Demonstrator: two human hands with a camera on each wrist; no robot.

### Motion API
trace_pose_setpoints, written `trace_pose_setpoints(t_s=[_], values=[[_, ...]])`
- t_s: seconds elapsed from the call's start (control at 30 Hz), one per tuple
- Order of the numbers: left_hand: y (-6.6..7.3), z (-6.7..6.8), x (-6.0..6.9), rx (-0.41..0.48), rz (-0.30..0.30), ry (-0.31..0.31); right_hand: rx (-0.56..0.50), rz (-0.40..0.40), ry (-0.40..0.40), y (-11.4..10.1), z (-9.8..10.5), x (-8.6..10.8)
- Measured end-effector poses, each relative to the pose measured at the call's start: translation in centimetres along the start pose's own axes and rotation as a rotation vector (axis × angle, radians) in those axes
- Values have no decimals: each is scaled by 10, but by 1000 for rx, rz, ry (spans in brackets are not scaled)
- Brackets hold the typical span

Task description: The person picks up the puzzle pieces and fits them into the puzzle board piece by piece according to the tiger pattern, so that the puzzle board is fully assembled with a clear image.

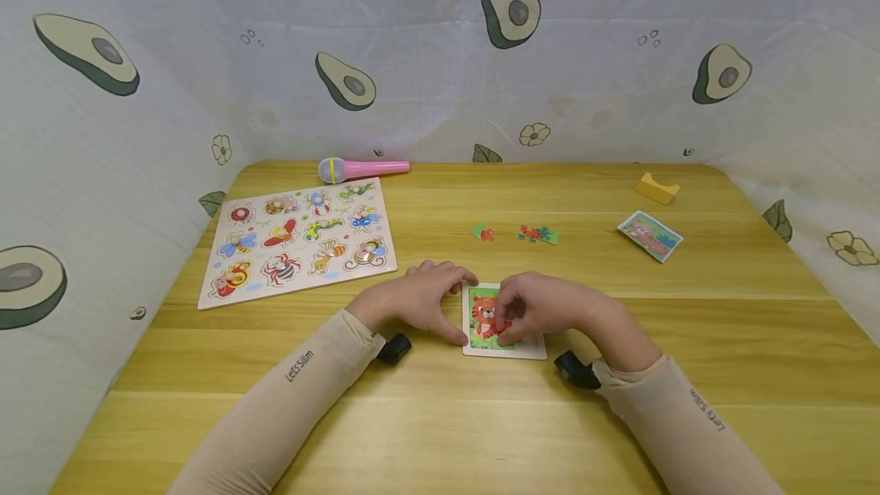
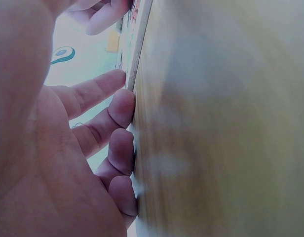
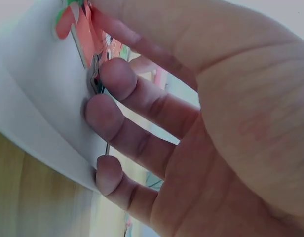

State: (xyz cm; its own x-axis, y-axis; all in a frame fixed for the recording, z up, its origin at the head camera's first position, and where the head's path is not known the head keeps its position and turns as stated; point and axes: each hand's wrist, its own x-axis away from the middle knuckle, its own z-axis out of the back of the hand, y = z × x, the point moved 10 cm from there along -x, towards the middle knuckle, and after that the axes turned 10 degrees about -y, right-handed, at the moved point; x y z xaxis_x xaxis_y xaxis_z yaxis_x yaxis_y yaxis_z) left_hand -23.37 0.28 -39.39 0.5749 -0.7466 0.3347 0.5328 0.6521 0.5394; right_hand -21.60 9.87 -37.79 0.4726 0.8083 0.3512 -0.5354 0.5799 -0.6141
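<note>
A small tiger jigsaw puzzle [image 1: 484, 312] lies in a white-rimmed tray [image 1: 490, 353] before me, its left part filled with orange and green pieces. The tray's right part is bare white in the right wrist view. My left hand [image 1: 421, 299] touches the tray's left end, thumb at the lower corner and index finger at the upper one; its other fingertips rest on the table. With thumb and index finger, my right hand [image 1: 550, 302] pinches a red and green puzzle piece [image 3: 83, 34] over the tray. The fingers partly hide that piece.
Loose puzzle pieces [image 1: 539, 234] and another small piece [image 1: 484, 232] lie beyond the tray. A picture card [image 1: 650, 236] and a yellow block [image 1: 657, 189] are at the right. An insect peg board [image 1: 296, 239] and a pink toy microphone [image 1: 364, 169] occupy the back left.
</note>
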Motion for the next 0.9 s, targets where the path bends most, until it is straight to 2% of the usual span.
trace_pose_setpoints(t_s=[0.27,0.47,0.73,0.9], values=[[0,-1,0,-2,5,-3,-54,-16,16,3,0,-1],[-1,-1,-1,5,3,-5,-93,-29,-3,6,-1,0],[-3,-1,-1,11,8,-6,-95,33,-33,6,2,3],[-3,-2,-1,9,8,-6,-119,26,22,12,11,8]])
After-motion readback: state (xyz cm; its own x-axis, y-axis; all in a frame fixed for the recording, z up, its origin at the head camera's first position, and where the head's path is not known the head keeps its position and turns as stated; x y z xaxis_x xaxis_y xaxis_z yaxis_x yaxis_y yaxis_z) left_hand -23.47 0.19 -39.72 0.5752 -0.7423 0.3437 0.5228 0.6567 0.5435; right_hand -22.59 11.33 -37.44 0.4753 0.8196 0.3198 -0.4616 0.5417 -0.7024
